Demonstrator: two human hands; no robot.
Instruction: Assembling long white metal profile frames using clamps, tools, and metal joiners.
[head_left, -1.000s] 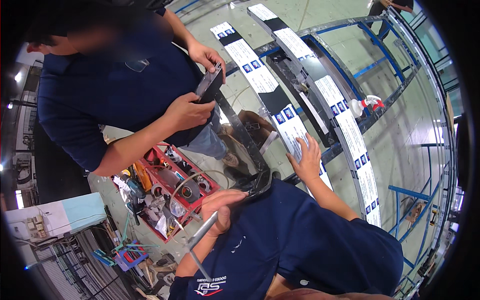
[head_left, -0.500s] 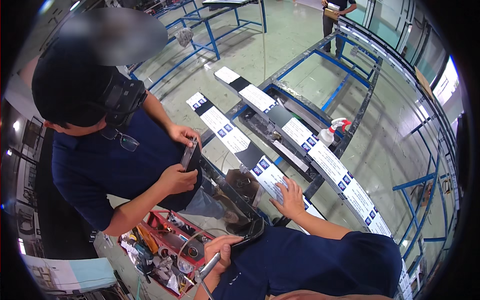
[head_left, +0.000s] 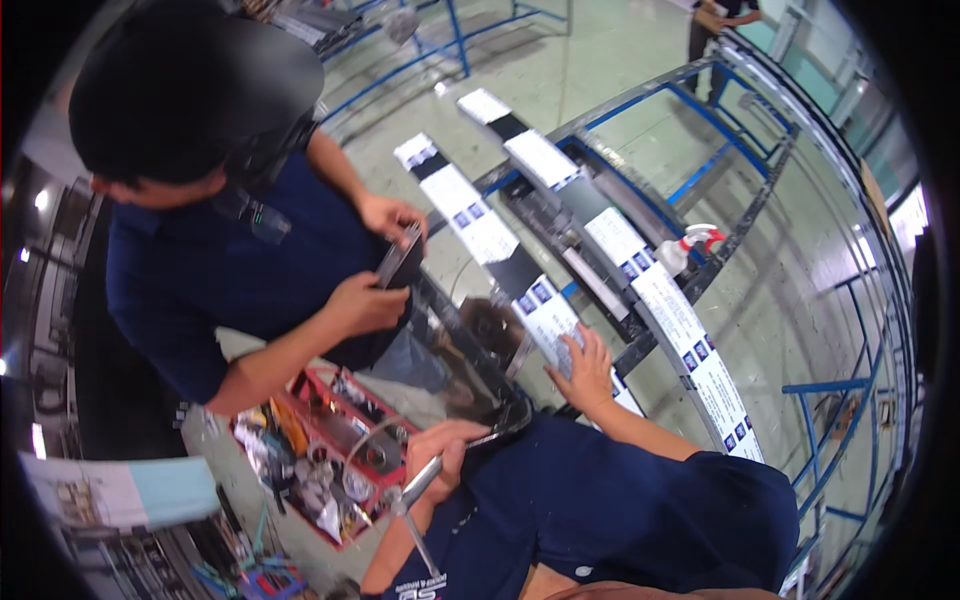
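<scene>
My left hand (head_left: 443, 458) is closed around a silver metal tool (head_left: 422, 482) with a slim rod, held close to my body; its exact kind is unclear. Just beyond that hand is the end of a black frame bar (head_left: 515, 415). My right hand (head_left: 588, 372) lies with fingers spread on a long profile (head_left: 490, 240) covered in white film with blue printed squares. A second film-covered profile (head_left: 670, 305) runs alongside, farther right. Across from me a co-worker's hands (head_left: 375, 290) hold a short grey metal piece (head_left: 400, 255).
A white spray bottle with a red trigger (head_left: 690, 245) stands beside the right profile. Blue metal frames (head_left: 700, 175) support the work and continue behind. On the floor at left sits a red toolbox (head_left: 345, 440) full of tools. Another person (head_left: 715, 40) stands at the far right.
My view has shifted, so the profiles and frames appear higher and farther right. My right hand stays on the profile and my left keeps the tool. The co-worker still holds the metal piece.
</scene>
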